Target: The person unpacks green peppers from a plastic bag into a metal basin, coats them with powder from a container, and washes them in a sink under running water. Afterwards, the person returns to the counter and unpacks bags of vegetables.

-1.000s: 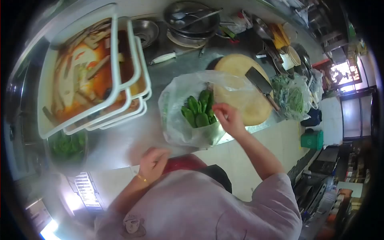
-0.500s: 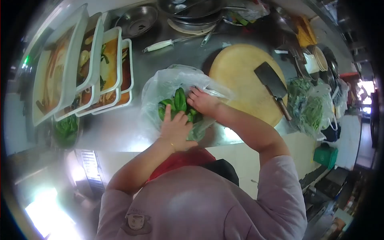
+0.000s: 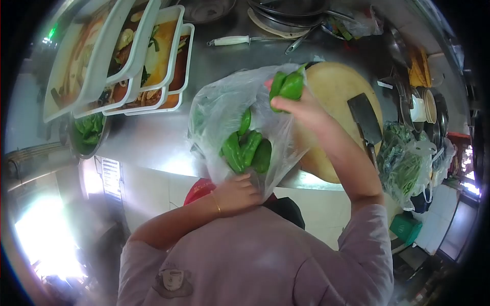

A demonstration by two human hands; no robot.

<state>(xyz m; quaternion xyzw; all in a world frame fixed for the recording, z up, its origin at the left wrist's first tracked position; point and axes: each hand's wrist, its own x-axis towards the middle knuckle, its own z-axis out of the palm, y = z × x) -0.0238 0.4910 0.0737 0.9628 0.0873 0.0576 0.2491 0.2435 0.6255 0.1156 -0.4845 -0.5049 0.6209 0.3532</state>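
Note:
A translucent plastic bag point(image 3: 210, 104) lies wide on the steel counter, with several green peppers point(image 3: 248, 150) inside. My right hand point(image 3: 305, 108) is closed around a few green peppers point(image 3: 290, 86), lifted at the bag's right side beside the chopping board. At the near edge of the bag, my left hand point(image 3: 237, 195) has its fingers curled onto the plastic. A round wooden chopping board point(image 3: 332, 81) sits partly behind the bag and my right forearm. On it rests a cleaver point(image 3: 364, 117), handle toward me.
White trays of food point(image 3: 176, 66) are stacked at the left, above a bowl of green vegetables point(image 3: 89, 133). A white-handled tool point(image 3: 228, 41) and pans point(image 3: 286, 15) lie at the back. Bagged greens point(image 3: 403, 163) stand at the right.
My right hand has come up out of the bag with green peppers in it. My left hand has moved back from the peppers to the bag's near edge. The whole view has shifted.

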